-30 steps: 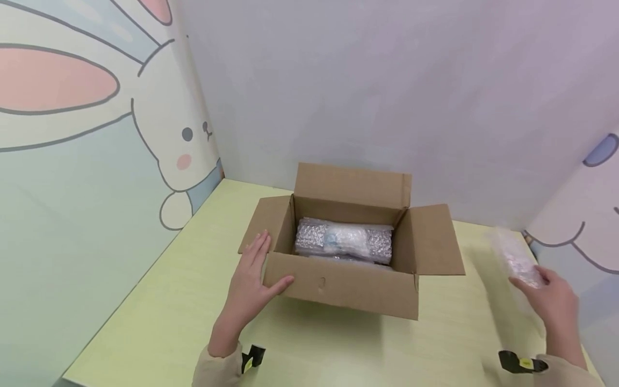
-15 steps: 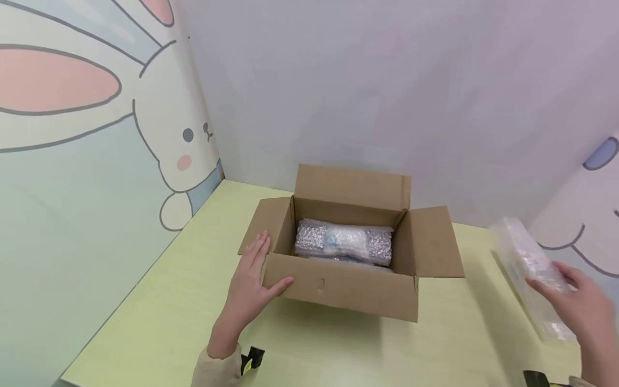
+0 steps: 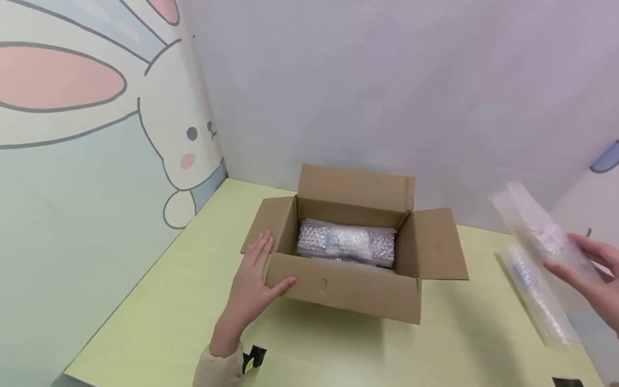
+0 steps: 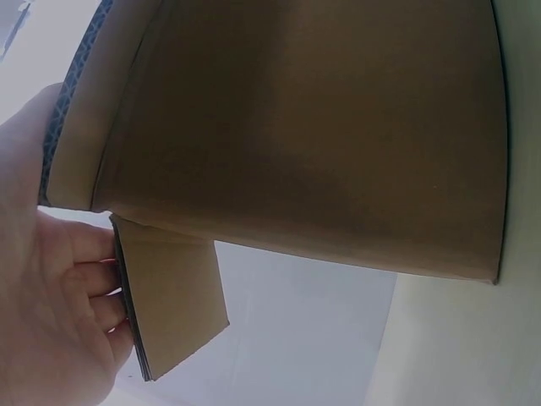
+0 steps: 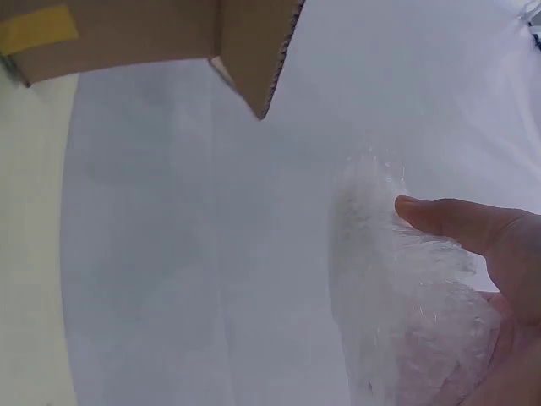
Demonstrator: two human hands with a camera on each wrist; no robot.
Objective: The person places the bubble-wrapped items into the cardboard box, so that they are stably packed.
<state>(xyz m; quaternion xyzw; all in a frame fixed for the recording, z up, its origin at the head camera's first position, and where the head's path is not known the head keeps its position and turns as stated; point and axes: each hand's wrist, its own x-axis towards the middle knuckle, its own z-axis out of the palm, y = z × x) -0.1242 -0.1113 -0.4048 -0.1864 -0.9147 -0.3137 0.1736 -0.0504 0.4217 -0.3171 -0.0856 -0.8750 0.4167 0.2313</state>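
Observation:
An open cardboard box (image 3: 343, 287) stands on the table, its flaps folded out. My left hand (image 3: 249, 285) rests on the box's near left corner, fingers straight along the left flap (image 3: 271, 220) and thumb on the front flap. Inside lies a bubble-wrapped pack (image 3: 345, 239), with more wrap beneath it. At the right, my right hand (image 3: 597, 271) grips a clear bubble-wrapped pack (image 3: 541, 231) between thumb and fingers, raised above the table. What the wrap encloses cannot be made out. A similar wrapped pack (image 3: 537, 295) lies on the table below it.
The pale yellow-green table (image 3: 164, 301) meets a plain wall (image 3: 387, 97) behind the box. A wall with a rabbit drawing (image 3: 174, 123) rises on the left. The box's right flap (image 3: 439, 244) sticks out toward the right hand.
My right hand has moved right and lifted its bubble-wrapped pack, so the similar pack on the table now shows more fully. The left hand and the box keep their places.

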